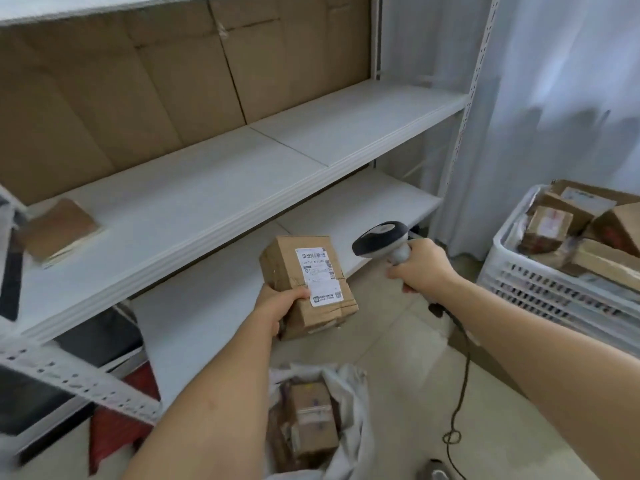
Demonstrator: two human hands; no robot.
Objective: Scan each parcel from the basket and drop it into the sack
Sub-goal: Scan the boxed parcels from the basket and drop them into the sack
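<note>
My left hand [277, 304] grips a small brown cardboard parcel [294, 268] from below, its white barcode label facing up. My right hand [420, 265] holds the handle of a grey and black barcode scanner [379, 237], whose head points left toward the parcel's label from a short gap. Below my arms lies the open white sack [349, 393] on the floor with a taped brown parcel [310, 420] inside. At the right stands the white slatted basket [540, 282] holding several brown parcels [547, 228].
A white metal shelf unit [214, 202] fills the left and middle, backed by cardboard, with a flat brown packet [59, 230] on it. The scanner's black cable [460, 393] trails across the tiled floor. A pale curtain [554, 81] hangs at the right.
</note>
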